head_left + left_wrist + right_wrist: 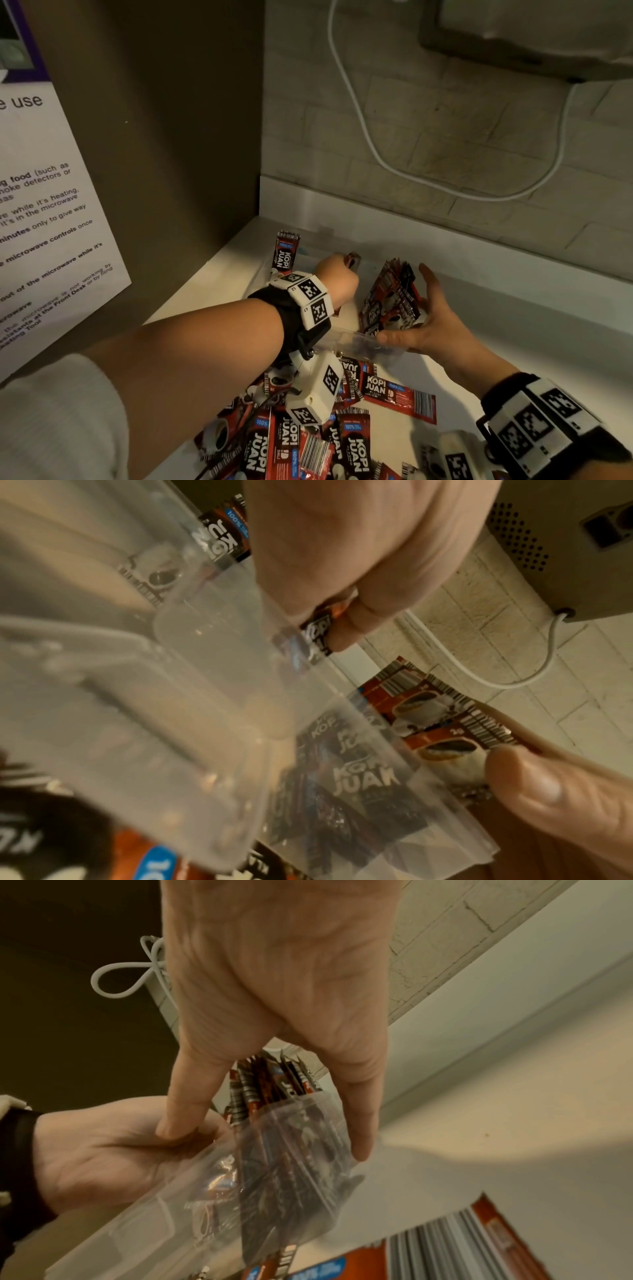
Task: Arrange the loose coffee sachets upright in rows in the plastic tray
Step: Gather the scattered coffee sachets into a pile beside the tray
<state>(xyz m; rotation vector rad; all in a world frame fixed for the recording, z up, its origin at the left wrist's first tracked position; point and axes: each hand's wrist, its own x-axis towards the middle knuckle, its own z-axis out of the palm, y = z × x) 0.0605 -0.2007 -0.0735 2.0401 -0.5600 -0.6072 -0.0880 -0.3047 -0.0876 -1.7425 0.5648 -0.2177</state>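
Observation:
A clear plastic tray (349, 337) (205, 669) (137, 1218) sits on the white counter. Over the tray's far side, my left hand (337, 277) (342, 561) is curled into a fist and grips one red-and-black coffee sachet (354, 258) (316, 631). A bundle of upright sachets (390, 298) (421, 704) (270, 1080) leans at the tray's right end. My right hand (435, 318) (274, 988) braces it, thumb along the front wall and straight fingers behind. One sachet (287, 251) stands alone at the far left corner. Loose sachets (291, 442) lie piled in front of the tray.
A white cable (359, 130) loops down the brick wall behind the counter. A brown panel with a printed notice (44, 212) closes the left side. An appliance (531, 31) hangs at the upper right. Bare counter (513, 325) lies right of the tray.

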